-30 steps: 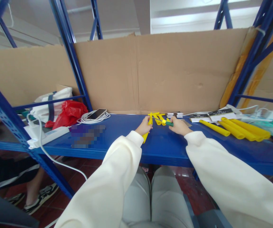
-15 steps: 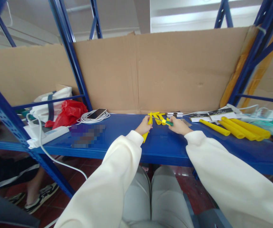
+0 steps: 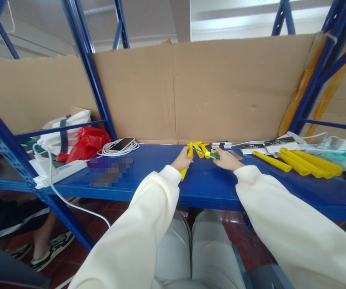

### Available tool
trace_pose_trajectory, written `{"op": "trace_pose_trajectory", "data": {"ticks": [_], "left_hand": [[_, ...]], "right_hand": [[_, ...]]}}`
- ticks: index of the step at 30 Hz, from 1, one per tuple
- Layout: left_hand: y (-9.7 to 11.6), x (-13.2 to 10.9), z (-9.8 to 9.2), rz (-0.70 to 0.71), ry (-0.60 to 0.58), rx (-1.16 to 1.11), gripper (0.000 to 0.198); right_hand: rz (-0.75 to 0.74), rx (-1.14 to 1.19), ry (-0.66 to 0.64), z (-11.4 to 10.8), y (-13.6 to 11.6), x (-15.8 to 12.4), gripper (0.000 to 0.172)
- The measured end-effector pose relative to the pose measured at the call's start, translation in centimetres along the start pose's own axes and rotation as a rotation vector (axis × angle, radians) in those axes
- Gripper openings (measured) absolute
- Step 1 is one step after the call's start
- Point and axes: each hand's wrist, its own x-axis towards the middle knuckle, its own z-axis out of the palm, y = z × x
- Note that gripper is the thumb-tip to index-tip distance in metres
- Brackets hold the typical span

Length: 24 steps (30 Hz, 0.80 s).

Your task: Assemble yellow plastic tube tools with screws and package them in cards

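My left hand point(image 3: 182, 159) is closed around a yellow plastic piece point(image 3: 184, 174), a tube-like handle whose lower end sticks out below the fingers. In my right hand point(image 3: 226, 159) is a screwdriver with a green and yellow handle point(image 3: 213, 155). Its thin shaft points left and reaches the upper part of the yellow piece; whether the tip sits in a screw is too small to tell. Just behind the hands, other yellow pieces point(image 3: 201, 148) lie on the blue shelf point(image 3: 149, 164).
Several yellow tubes point(image 3: 296, 162) lie at the right, near black-and-white packets point(image 3: 281, 143). On the left are a phone point(image 3: 123, 144) on a coiled white cable, a red plastic bag point(image 3: 90, 141) and a white power strip point(image 3: 67, 170). Cardboard point(image 3: 221, 88) stands behind. Another person's leg point(image 3: 45, 237) shows lower left.
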Motion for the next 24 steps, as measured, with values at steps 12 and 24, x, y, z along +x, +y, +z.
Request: {"op": "trace_pose_trajectory", "data": {"ticks": [12,24], "left_hand": [[-0.1,0.0,-0.3,0.069,0.085,0.002,0.047],[-0.7,1.1,0.6,0.474,-0.003,0.080,0.058]], "right_hand": [[-0.056,-0.040,-0.086,-0.2,0.2,-0.1,0.018],[-0.294,0.422,0.146,1.6,0.1,1.0,0.026]]}}
